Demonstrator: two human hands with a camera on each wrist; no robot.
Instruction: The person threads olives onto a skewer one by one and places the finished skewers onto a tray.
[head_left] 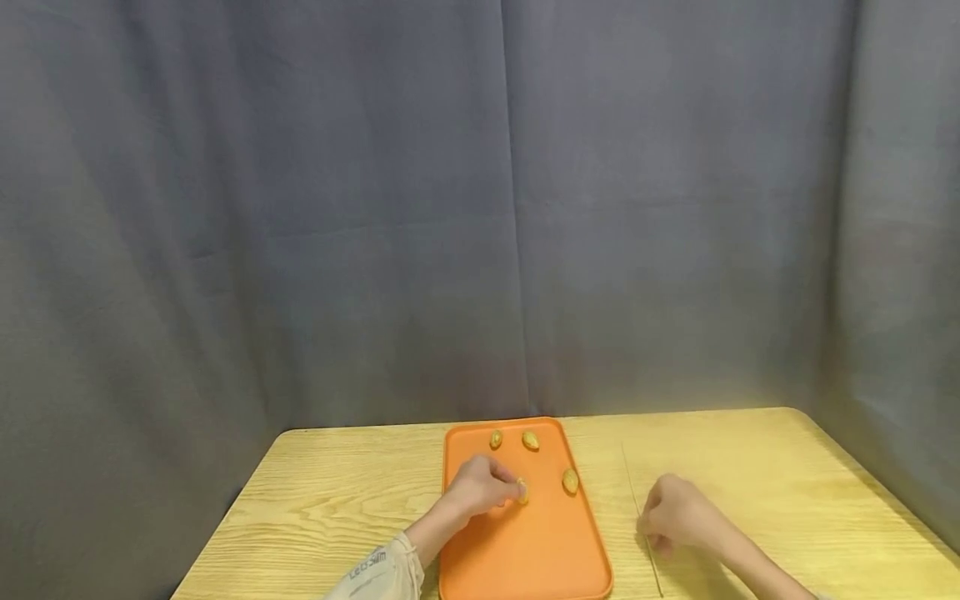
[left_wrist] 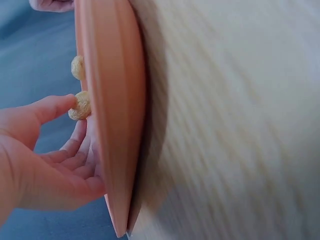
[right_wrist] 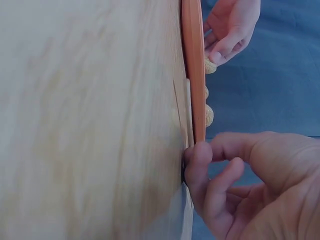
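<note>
My left hand [head_left: 480,487] reaches over the orange tray [head_left: 525,558] and pinches a peanut [left_wrist: 80,106] in its shell between thumb and fingers, low against the tray. Two more peanuts lie near the tray's far edge, one peanut [head_left: 496,439] on the left and another peanut [head_left: 531,440] beside it. A further peanut [head_left: 571,481] sits by the right rim. To the right of the tray, my right hand [head_left: 678,517] is down at the table, its thumb and fingertips pinching a long thin stick [head_left: 630,479].
The light wood-grain table [head_left: 337,500] carries the tray and the stick, with bare wood left of the tray and right of my right hand. Grey curtains [head_left: 390,208] hang behind the table and at both sides.
</note>
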